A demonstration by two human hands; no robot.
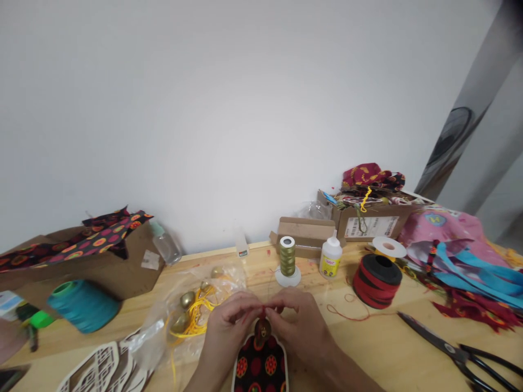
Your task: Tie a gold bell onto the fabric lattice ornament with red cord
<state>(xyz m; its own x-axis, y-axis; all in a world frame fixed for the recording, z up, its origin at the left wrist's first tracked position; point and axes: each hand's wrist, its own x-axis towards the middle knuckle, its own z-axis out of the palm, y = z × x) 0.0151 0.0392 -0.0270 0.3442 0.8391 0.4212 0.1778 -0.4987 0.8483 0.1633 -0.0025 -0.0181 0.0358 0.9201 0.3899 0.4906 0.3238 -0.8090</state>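
Observation:
My left hand (229, 326) and my right hand (298, 321) meet low in the middle of the wooden table (379, 337). Both pinch a thin red thread (265, 311) between their fingertips. Just below the fingertips lies a flat fabric-covered ornament (261, 362) with a black cloth of red and orange dots and a white edge. A small brass-coloured piece (262, 328) sits at its top. A loose length of red thread (347, 313) trails to the right on the table.
Olive thread spool (287, 257), glue bottle (330, 256), red-and-black ribbon roll (376, 280), scissors (457, 351) at right. Teal spool (84, 305), plastic bag with gold bells and yellow cord (192, 313), white cut-out shapes (102, 370) at left. Cardboard boxes with fabric (368, 218) behind.

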